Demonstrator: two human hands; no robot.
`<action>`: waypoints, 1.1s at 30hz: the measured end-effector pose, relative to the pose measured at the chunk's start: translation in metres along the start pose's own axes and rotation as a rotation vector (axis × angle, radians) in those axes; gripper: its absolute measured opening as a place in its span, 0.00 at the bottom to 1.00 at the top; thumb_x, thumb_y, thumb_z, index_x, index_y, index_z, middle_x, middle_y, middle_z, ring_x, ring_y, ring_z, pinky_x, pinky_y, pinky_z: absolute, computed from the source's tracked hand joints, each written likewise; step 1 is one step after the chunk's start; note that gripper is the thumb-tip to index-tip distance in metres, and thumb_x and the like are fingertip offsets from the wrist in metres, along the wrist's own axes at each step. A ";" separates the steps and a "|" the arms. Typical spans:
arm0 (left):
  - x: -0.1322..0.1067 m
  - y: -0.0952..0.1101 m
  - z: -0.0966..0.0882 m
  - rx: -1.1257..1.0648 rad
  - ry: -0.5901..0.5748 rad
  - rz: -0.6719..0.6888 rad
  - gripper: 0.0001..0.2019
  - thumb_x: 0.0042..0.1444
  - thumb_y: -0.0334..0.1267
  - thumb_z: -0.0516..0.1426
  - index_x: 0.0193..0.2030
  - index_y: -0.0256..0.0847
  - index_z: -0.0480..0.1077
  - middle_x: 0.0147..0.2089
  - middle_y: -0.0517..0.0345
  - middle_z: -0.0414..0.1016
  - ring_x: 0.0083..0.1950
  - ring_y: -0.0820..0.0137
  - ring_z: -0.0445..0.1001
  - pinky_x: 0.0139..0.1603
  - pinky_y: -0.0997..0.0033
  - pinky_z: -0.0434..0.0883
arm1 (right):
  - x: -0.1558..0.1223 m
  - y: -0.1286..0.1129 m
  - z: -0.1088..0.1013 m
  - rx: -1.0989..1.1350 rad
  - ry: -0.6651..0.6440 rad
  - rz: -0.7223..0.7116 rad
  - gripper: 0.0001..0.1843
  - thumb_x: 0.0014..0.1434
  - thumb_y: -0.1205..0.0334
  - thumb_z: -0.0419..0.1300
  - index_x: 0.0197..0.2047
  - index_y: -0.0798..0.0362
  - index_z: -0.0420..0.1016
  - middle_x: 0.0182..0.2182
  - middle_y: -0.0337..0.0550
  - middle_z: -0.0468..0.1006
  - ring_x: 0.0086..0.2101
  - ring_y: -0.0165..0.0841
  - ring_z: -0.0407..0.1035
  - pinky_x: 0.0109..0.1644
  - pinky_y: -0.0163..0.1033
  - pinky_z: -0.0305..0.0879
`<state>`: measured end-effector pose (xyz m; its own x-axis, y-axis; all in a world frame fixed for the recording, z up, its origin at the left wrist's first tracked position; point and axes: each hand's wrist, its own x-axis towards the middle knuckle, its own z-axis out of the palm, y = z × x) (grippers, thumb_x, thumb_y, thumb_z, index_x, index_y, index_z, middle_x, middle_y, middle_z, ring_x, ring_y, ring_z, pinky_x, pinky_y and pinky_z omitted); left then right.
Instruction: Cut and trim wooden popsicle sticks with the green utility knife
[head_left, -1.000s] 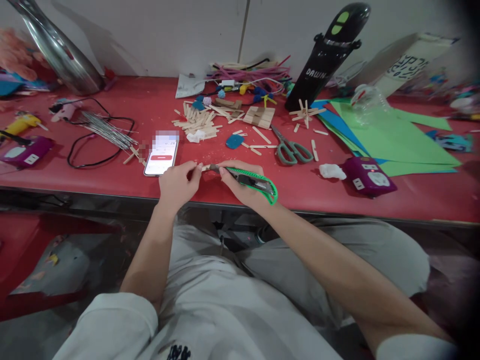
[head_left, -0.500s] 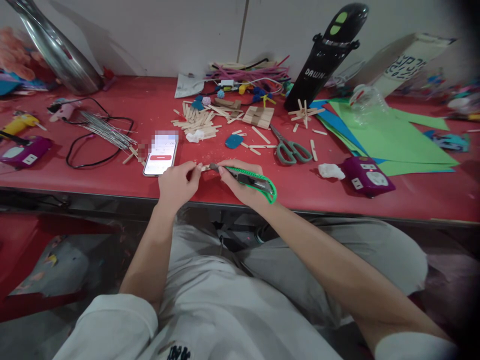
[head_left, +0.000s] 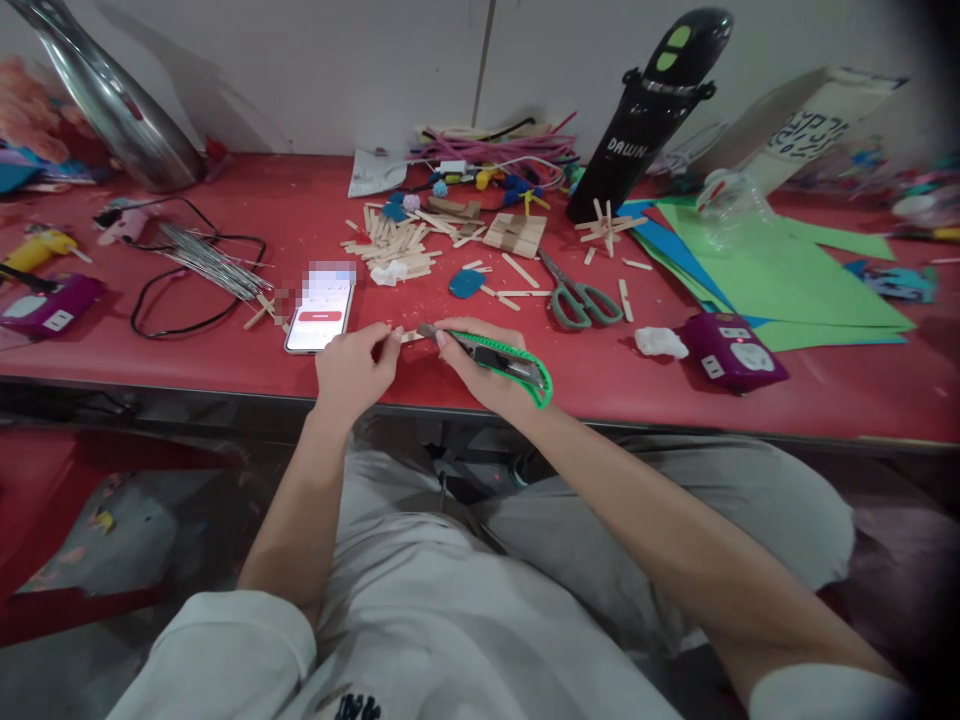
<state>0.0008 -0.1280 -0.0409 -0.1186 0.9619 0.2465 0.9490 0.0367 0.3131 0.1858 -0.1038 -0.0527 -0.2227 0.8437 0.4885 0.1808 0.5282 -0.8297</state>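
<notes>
My left hand (head_left: 352, 368) pinches a short wooden craft stick (head_left: 409, 336) down on the red table (head_left: 225, 345) near its front edge. My right hand (head_left: 480, 375) is closed round a green utility knife (head_left: 504, 362), and its blade tip rests against the stick. Just left of my left hand lies a phone (head_left: 321, 312) with its screen lit. A pile of wooden sticks (head_left: 394, 248) lies farther back on the table.
Grey-green scissors (head_left: 576, 297), a blue felt piece (head_left: 466, 284), a white wad (head_left: 660, 343) and a purple power strip (head_left: 735, 362) lie to the right. Green and blue paper sheets (head_left: 780, 275), a black bottle (head_left: 649, 105), pipe cleaners (head_left: 499, 150), a black cable (head_left: 187, 290) and a glue gun (head_left: 41, 248) surround them.
</notes>
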 end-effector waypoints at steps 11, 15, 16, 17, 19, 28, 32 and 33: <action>0.000 0.001 -0.001 -0.013 -0.015 -0.017 0.18 0.67 0.49 0.49 0.33 0.44 0.73 0.30 0.54 0.77 0.33 0.64 0.72 0.30 0.67 0.52 | 0.000 -0.002 -0.001 0.006 0.000 -0.009 0.12 0.64 0.53 0.61 0.41 0.51 0.81 0.35 0.44 0.85 0.33 0.33 0.80 0.43 0.38 0.77; 0.000 0.000 -0.001 -0.012 -0.012 -0.008 0.18 0.67 0.49 0.49 0.34 0.44 0.74 0.30 0.54 0.77 0.34 0.64 0.73 0.30 0.67 0.53 | 0.000 -0.002 -0.001 0.007 -0.020 0.014 0.12 0.64 0.52 0.61 0.41 0.51 0.81 0.37 0.44 0.85 0.33 0.34 0.80 0.43 0.39 0.78; 0.000 0.000 -0.001 -0.012 -0.011 -0.010 0.18 0.67 0.50 0.49 0.34 0.44 0.74 0.31 0.54 0.77 0.34 0.64 0.73 0.30 0.67 0.53 | 0.000 -0.002 -0.001 0.000 -0.034 0.019 0.13 0.64 0.52 0.61 0.42 0.51 0.81 0.36 0.44 0.85 0.33 0.34 0.80 0.43 0.39 0.78; 0.000 0.000 0.000 -0.010 -0.010 -0.014 0.18 0.67 0.50 0.49 0.34 0.44 0.74 0.31 0.54 0.78 0.34 0.64 0.73 0.30 0.67 0.53 | 0.000 -0.002 -0.002 -0.006 -0.044 0.023 0.13 0.64 0.52 0.61 0.42 0.51 0.81 0.35 0.44 0.85 0.33 0.34 0.80 0.43 0.39 0.78; 0.000 0.000 0.000 -0.008 -0.009 -0.017 0.18 0.66 0.50 0.49 0.34 0.44 0.75 0.31 0.54 0.78 0.35 0.64 0.73 0.30 0.67 0.53 | -0.001 -0.002 -0.002 -0.012 -0.046 0.031 0.13 0.64 0.52 0.61 0.41 0.51 0.81 0.34 0.44 0.85 0.32 0.34 0.79 0.42 0.39 0.77; 0.000 0.000 0.000 -0.002 -0.008 -0.014 0.18 0.66 0.49 0.49 0.34 0.43 0.75 0.31 0.54 0.78 0.34 0.65 0.73 0.30 0.68 0.52 | -0.001 0.004 0.001 0.016 -0.009 0.019 0.14 0.64 0.51 0.62 0.42 0.53 0.82 0.33 0.44 0.85 0.32 0.34 0.80 0.42 0.38 0.78; 0.000 -0.001 0.001 -0.005 0.002 -0.005 0.18 0.67 0.50 0.49 0.34 0.43 0.75 0.31 0.55 0.78 0.34 0.65 0.72 0.30 0.68 0.52 | -0.001 0.007 0.002 0.011 0.016 0.014 0.14 0.63 0.50 0.63 0.40 0.52 0.82 0.33 0.44 0.85 0.31 0.34 0.80 0.41 0.38 0.78; 0.000 -0.001 0.001 -0.007 0.001 -0.003 0.18 0.67 0.50 0.49 0.34 0.43 0.75 0.30 0.55 0.77 0.33 0.65 0.72 0.30 0.68 0.52 | -0.001 0.008 0.003 0.011 0.033 0.010 0.14 0.63 0.49 0.63 0.40 0.51 0.82 0.33 0.44 0.85 0.31 0.34 0.80 0.41 0.38 0.78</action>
<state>0.0005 -0.1278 -0.0419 -0.1215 0.9615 0.2464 0.9466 0.0376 0.3201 0.1849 -0.1009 -0.0604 -0.1892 0.8517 0.4887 0.1726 0.5188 -0.8373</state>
